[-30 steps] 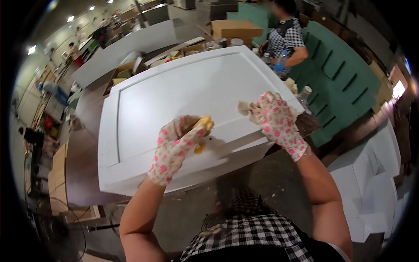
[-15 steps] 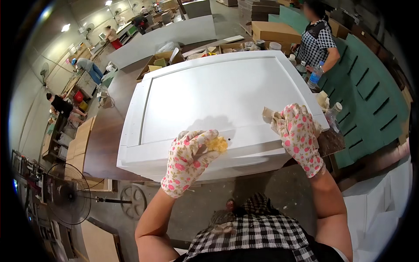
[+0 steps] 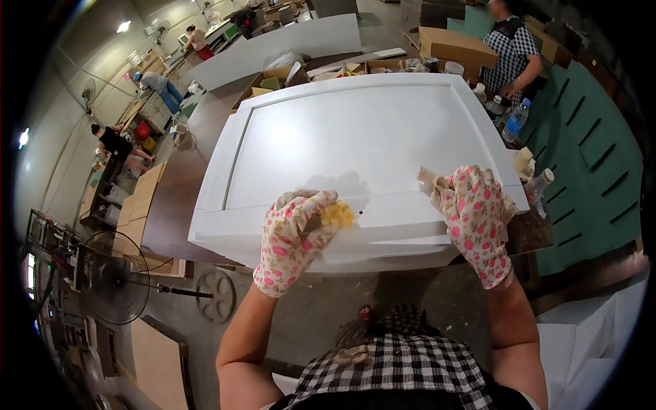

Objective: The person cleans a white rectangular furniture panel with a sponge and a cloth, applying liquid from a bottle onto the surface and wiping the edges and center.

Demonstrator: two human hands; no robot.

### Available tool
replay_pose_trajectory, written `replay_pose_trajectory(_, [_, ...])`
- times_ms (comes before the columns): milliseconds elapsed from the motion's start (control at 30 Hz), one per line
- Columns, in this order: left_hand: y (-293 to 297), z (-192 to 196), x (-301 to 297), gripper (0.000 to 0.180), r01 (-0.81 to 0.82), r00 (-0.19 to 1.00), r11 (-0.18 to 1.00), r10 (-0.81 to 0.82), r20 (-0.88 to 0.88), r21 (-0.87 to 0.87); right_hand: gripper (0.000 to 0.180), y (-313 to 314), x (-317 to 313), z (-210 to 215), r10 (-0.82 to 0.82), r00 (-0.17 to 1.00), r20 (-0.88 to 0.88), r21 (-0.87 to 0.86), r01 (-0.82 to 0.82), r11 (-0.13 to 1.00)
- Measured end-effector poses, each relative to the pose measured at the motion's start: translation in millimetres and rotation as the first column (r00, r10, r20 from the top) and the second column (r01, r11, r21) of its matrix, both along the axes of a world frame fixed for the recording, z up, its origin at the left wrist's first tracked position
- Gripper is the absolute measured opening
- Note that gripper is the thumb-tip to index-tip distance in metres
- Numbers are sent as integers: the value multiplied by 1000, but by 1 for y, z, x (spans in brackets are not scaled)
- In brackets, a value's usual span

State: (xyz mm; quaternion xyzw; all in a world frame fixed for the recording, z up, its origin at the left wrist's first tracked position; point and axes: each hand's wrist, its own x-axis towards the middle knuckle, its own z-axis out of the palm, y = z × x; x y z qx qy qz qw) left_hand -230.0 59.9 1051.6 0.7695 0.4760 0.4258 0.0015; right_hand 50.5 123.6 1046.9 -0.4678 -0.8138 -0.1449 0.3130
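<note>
A white framed panel [image 3: 342, 137], like a cabinet door, lies flat in front of me, with a small dark hole near its near edge. My left hand [image 3: 290, 239], in a flower-patterned glove, is closed around a crumpled yellow sponge [image 3: 337, 214] just left of that hole. Over the panel's near right corner, my right hand [image 3: 476, 222] wears a matching glove and grips a folded beige cloth [image 3: 429, 180]. Part of the cloth is hidden behind the fingers.
Beyond the panel stand open cardboard boxes [image 3: 273, 83]. Bottles, among them a clear one with a blue cap [image 3: 516, 121], line the right side. A co-worker [image 3: 512, 55] stands at the far right. A floor fan [image 3: 117, 280] is at the left.
The view has shifted, so the panel and surroundings sit farther right in the picture. Both hands keep their holds and have barely moved over the panel.
</note>
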Motion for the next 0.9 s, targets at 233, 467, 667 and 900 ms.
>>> replay_pose_trajectory(233, [-8, 1, 2, 43, 120, 818, 990, -55, 572, -76, 16, 3, 0, 0, 21, 999, -26, 18, -21, 1000])
replay_pose_trajectory(467, [-65, 42, 68, 43, 957, 111, 287, -459, 881, 29, 17, 1, -1, 3, -13, 1000, -7, 40, 14, 999])
replay_pose_trajectory(667, [-71, 54, 89, 39, 983, 21, -147, -522, 853, -114, 23, -3, 0, 4, -20, 1000, 20, 35, 19, 999])
replay_pose_trajectory(900, [-74, 34, 104, 37, 976, 149, -80, -437, 887, -203, 20, -2, 5, 3, 6, 1000, 21, 57, -7, 998])
